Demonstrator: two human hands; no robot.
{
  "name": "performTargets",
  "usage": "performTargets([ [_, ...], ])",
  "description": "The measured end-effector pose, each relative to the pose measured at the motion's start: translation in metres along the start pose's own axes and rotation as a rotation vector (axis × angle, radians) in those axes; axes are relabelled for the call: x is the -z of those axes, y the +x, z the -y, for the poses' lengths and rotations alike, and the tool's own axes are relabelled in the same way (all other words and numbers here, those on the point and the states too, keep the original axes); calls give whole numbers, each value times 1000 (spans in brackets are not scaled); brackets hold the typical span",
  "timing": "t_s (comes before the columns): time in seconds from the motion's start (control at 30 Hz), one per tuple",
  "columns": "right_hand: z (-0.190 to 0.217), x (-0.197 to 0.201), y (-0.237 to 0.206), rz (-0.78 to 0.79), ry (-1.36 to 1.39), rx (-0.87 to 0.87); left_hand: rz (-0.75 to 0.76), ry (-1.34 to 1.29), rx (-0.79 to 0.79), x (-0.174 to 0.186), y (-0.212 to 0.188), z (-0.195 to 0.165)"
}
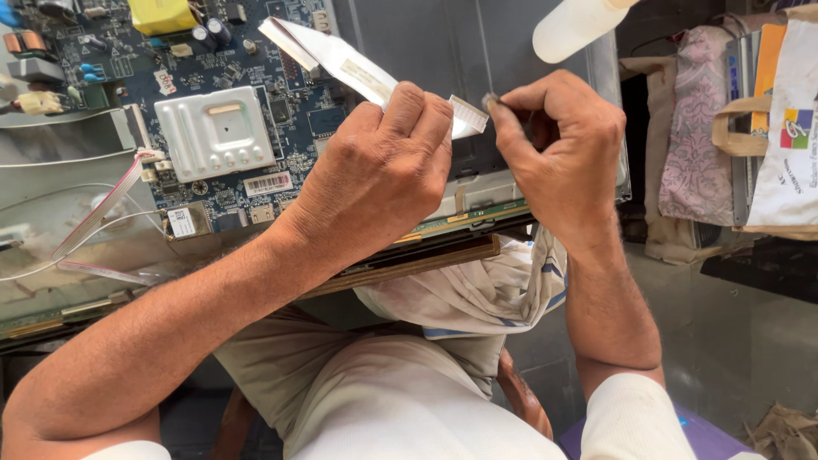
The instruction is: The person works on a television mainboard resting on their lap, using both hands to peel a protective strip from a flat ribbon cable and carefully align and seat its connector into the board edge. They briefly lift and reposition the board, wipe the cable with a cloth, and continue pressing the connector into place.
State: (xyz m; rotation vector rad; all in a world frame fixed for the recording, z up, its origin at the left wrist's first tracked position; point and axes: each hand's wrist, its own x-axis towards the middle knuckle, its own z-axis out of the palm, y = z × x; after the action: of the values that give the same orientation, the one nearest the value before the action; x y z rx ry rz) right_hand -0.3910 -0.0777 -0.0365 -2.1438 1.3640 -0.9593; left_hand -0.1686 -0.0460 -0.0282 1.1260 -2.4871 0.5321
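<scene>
The left hand (375,175) pinches a white flat ribbon cable (341,64) near its free end, fingers pressed together on it, holding it up over the grey panel back (460,51). The right hand (562,145) sits just right of that end, thumb and forefinger squeezed on something tiny and dark, too small to make out. The cable runs far-left toward the blue circuit board (213,111). A white bottle (575,25) hangs above.

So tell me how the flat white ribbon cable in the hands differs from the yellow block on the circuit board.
The flat white ribbon cable is thin, long and lifted off the panel, pinched by the left hand; the yellow block is chunky, squat and sits fixed, untouched, on the blue circuit board. The right hand works at the cable's tip.
</scene>
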Motion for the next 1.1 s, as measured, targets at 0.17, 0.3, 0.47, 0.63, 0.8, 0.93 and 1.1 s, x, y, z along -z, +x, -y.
performTargets([
  [0.17,-1,0,-1,18,-7,19,28,-18,-7,2,0,0],
  [0.3,-2,-3,-1,4,-33,28,23,19,-4,0,-1,0],
  [0.47,-2,-2,-1,22,-28,65,1,-6,-1,-3,-1,-1],
  [0.63,-1,-2,-2,36,-58,51,1,17,4,-1,-3,-1],
  [0.8,1,-3,-2,13,-44,42,3,-9,2,1,-3,-1],
  [0.93,2,-3,-3,20,-48,30,-7,-2,2,1,-4,-1],
  [1.1,3,-4,-2,18,-44,29,23,-1,-1,2,-5,-1],
])
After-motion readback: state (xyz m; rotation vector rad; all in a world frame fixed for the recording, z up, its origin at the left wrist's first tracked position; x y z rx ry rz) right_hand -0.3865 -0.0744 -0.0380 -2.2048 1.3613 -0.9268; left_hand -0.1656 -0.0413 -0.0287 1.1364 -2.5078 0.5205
